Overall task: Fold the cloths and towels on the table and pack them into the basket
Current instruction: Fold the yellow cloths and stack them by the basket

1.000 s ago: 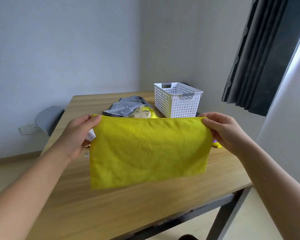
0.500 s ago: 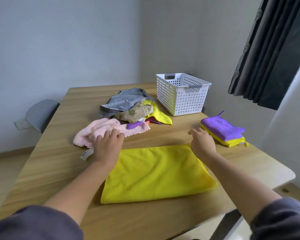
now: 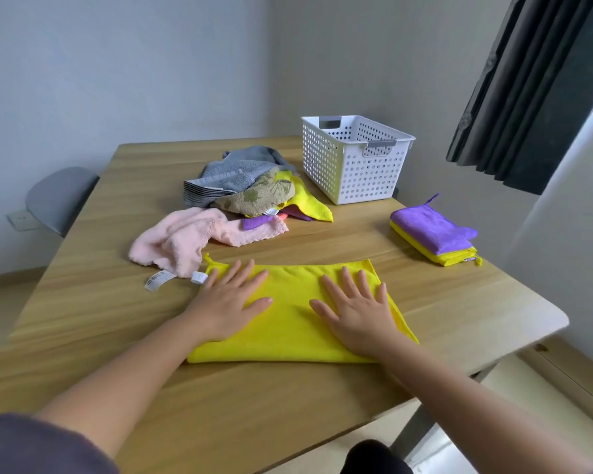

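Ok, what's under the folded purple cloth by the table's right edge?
A folded yellow cloth, showing only its front edge and corner loop beneath the purple cloth. The rest is covered.

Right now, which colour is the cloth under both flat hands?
Bright yellow. The yellow cloth shows best in the head view.

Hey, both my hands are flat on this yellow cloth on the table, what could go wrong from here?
The pink towel lies right beside the yellow cloth's far left corner, by your left hand; the next fold might catch it. The folded purple and yellow stack sits near the table's right edge; your right hand might knock it off.
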A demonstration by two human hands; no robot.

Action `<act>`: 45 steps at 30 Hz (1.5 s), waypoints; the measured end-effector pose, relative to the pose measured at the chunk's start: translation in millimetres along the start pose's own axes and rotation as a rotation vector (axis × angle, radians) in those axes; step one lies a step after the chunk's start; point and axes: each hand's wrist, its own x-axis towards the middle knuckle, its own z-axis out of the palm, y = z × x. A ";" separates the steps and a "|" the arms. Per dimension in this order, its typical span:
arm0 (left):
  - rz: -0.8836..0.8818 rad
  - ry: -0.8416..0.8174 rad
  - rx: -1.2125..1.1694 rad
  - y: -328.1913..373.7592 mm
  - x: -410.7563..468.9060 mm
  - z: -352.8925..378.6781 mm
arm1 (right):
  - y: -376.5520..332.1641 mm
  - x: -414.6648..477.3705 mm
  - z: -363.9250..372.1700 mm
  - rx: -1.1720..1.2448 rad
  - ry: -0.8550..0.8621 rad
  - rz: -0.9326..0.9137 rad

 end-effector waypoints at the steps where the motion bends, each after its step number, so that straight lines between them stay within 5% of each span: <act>1: -0.028 0.002 0.012 2.4 -3.3 0.4 | 1.8 2.6 -1.1 0.001 -0.007 -0.013; 7: -0.304 0.026 0.087 59.2 -45.1 7.1 | 27.3 25.3 -24.9 -0.105 -0.048 -0.213; 10: -0.260 0.259 0.311 65.5 -61.2 -6.6 | 23.7 22.6 -30.4 -0.277 0.119 -0.279; 12: -0.152 0.379 0.298 51.7 -68.6 -12.6 | 10.0 -1.8 -29.7 -0.123 0.200 -0.366; 15: 0.091 0.147 0.095 30.3 -75.4 -1.2 | -6.4 -51.9 -22.4 0.094 0.150 -0.534; 19: 0.086 -0.004 0.050 28.1 -78.9 10.9 | -13.3 -105.3 -7.5 0.016 -0.048 -0.648; 23: 0.044 -0.013 0.060 40.2 -88.7 11.0 | -13.0 -116.8 4.3 -0.172 0.122 -0.693; 27: 0.015 0.009 0.038 51.7 -100.8 11.7 | -24.5 -125.0 22.1 -0.073 0.255 -0.805; 33: 0.220 -0.053 -0.124 39.3 -130.6 11.2 | -12.8 -147.6 -3.3 0.562 -0.001 -0.454; 36: 0.339 0.108 -0.223 35.0 -143.0 18.1 | -3.2 -148.5 -13.6 0.727 -0.020 -0.388; 39: 0.299 0.379 -0.441 35.6 -149.3 18.5 | 4.6 -147.2 -24.6 0.915 -0.022 -0.333; 45: 0.189 0.401 -0.988 53.1 -141.7 -9.7 | 19.3 -137.5 -46.3 1.222 0.023 -0.152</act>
